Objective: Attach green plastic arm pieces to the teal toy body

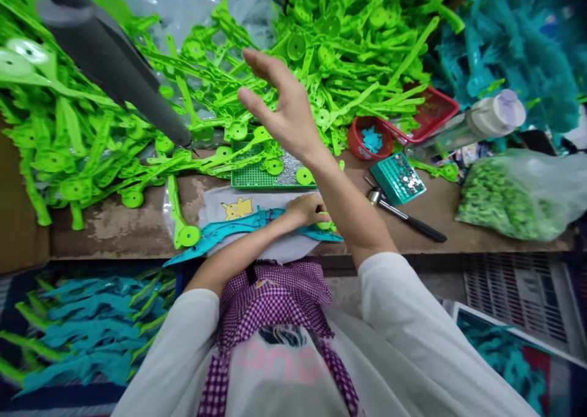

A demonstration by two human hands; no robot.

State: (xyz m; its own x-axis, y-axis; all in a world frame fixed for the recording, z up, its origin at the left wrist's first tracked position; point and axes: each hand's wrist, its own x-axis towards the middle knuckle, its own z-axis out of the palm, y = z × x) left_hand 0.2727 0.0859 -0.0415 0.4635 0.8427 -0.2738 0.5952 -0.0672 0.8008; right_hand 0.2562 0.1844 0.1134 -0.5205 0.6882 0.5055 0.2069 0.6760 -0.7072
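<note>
Across a grey cloth [213,202] with a yellow cartoon figure lies a long blue plastic part [220,232]. My left hand [305,210] rests on its right portion, fingers curled around a small green piece [324,221]. Raised above the green tray [247,171], my right hand [284,108] has its fingers apart and holds nothing. The tray contains small silvery pieces and green discs. A green part with a round disc [187,236] lies left of the blue part, partly on clear plastic.
Green parts [321,50] are heaped along the back. A dark grey tool [123,68] hangs at upper left. Rightward are a red bowl [367,142], a teal tray [398,178], a hammer [408,214], a bottle [481,120] and a bag of green pieces [513,197].
</note>
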